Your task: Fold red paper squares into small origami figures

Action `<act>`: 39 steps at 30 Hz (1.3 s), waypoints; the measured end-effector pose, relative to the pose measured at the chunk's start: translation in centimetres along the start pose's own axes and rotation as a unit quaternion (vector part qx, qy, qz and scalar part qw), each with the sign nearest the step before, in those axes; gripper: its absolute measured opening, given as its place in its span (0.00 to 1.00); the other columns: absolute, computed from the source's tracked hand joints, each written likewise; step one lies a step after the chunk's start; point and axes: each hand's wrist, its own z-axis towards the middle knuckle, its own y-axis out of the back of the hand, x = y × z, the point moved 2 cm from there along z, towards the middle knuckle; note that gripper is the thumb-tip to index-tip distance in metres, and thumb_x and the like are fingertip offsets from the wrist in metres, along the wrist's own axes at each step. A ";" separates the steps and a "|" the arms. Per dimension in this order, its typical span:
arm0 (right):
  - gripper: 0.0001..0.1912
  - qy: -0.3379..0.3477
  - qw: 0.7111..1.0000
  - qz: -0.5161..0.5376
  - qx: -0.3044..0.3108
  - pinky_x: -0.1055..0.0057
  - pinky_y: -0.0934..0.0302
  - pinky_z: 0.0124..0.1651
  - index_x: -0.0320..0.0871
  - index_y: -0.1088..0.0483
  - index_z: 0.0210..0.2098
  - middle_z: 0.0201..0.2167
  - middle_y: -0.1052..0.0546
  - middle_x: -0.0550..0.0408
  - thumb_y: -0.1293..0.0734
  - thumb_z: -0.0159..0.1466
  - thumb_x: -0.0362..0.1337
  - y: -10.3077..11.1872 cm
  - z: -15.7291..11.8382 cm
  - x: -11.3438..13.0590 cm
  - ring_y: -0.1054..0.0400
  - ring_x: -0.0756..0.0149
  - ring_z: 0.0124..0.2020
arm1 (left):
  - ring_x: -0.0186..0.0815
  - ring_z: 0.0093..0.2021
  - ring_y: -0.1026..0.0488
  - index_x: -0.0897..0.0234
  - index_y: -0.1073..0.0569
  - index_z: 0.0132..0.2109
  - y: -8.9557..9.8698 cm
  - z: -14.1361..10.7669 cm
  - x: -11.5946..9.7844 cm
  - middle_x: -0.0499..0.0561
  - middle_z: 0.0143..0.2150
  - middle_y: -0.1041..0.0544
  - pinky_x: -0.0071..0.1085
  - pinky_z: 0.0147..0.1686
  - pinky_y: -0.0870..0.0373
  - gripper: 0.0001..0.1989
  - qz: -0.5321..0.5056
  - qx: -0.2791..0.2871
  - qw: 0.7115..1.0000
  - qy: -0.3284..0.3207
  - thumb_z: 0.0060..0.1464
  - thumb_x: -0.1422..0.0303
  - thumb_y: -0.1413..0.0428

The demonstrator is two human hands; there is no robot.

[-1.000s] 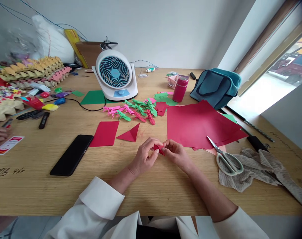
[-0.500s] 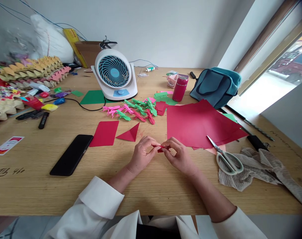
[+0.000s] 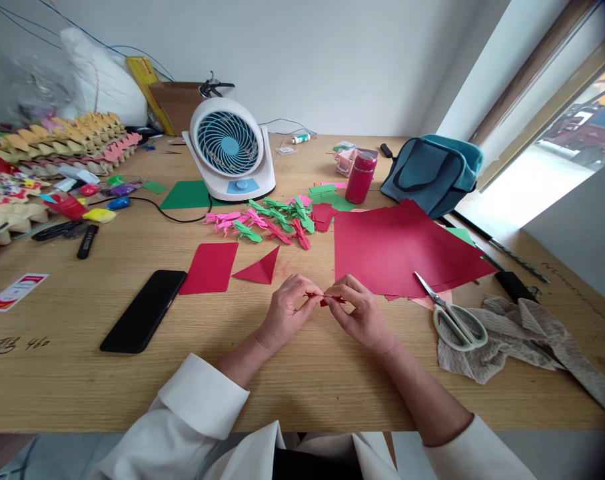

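Observation:
Between my two hands is a small piece of folded red paper (image 3: 324, 302), mostly covered by the fingers. My left hand (image 3: 291, 305) pinches its left end between thumb and fingers. With thumb and fingertips, my right hand (image 3: 358, 310) grips the right end, close against the left fingertips. Just beyond my left hand lies a red paper triangle (image 3: 260, 267), and left of it a red paper rectangle (image 3: 209, 269). Several folded paper figures in green (image 3: 278, 217), pink (image 3: 230, 219) and red (image 3: 300, 235) lie in a loose pile past the triangle.
Large red paper sheets (image 3: 392, 247) are spread to the right. Scissors (image 3: 456, 320) rest partly on a crumpled cloth (image 3: 497, 340). A black phone (image 3: 143, 311) lies at left. Behind stand a fan (image 3: 228, 150), a red bottle (image 3: 361, 177) and a blue bag (image 3: 432, 173).
The red paper between my fingertips has shifted slightly, and a little more of it shows below the right fingers. Both hands stay in nearly the same place.

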 end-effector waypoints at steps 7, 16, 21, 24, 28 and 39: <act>0.07 0.016 0.998 -0.050 -0.047 0.62 0.36 0.45 0.45 0.30 0.42 0.39 0.31 0.50 0.35 0.65 0.31 0.2 0.3 0.5 0.34 0.61 0.43 | 0.34 0.38 0.30 0.62 0.30 0.36 0.1 0.0 -0.2 0.49 0.34 0.28 0.31 0.41 0.32 0.05 0.022 -0.011 1.000 0.007 0.59 0.76 0.47; 0.12 -0.122 0.991 0.056 -0.004 0.69 0.37 0.34 0.45 0.28 0.34 0.28 0.27 0.55 0.39 0.69 0.41 -1.3 0.0 0.3 0.32 0.66 0.30 | 0.34 0.41 0.29 0.61 0.33 0.35 0.3 -0.3 -0.5 0.51 0.38 0.29 0.33 0.43 0.29 0.07 0.119 -0.070 0.989 -0.046 0.56 0.79 0.46; 0.15 -0.174 0.971 0.167 -0.007 0.68 0.34 0.41 0.44 0.28 0.39 0.33 0.24 0.53 0.41 0.70 0.47 -2.1 -0.1 -0.7 0.28 0.63 0.37 | 0.36 0.46 0.28 0.61 0.29 0.38 -0.2 -0.4 -0.5 0.53 0.43 0.26 0.35 0.48 0.28 0.06 0.125 -0.015 0.990 -0.056 0.58 0.77 0.46; 0.13 -0.174 0.970 0.170 -0.025 0.68 0.33 0.41 0.44 0.29 0.40 0.34 0.24 0.53 0.38 0.68 0.46 -2.1 -0.1 -1.0 0.29 0.64 0.36 | 0.36 0.47 0.28 0.62 0.28 0.40 -0.3 -0.4 -0.5 0.54 0.44 0.25 0.35 0.49 0.28 0.07 0.114 0.000 0.992 -0.055 0.59 0.78 0.48; 0.10 -0.165 0.974 0.146 -0.046 0.68 0.33 0.40 0.43 0.30 0.38 0.33 0.25 0.53 0.35 0.67 0.43 -1.6 0.1 -0.7 0.29 0.65 0.34 | 0.34 0.45 0.27 0.62 0.28 0.40 -0.4 -0.3 -0.6 0.53 0.42 0.24 0.33 0.47 0.27 0.07 0.112 0.000 0.992 -0.051 0.60 0.78 0.48; 0.07 -0.115 0.992 0.028 -0.046 0.69 0.39 0.33 0.44 0.28 0.34 0.28 0.26 0.55 0.36 0.67 0.36 -0.6 0.5 -0.1 0.34 0.68 0.29 | 0.33 0.39 0.28 0.61 0.29 0.45 0.0 -0.3 0.1 0.50 0.38 0.27 0.30 0.41 0.28 0.09 0.069 -0.061 0.996 0.017 0.58 0.77 0.45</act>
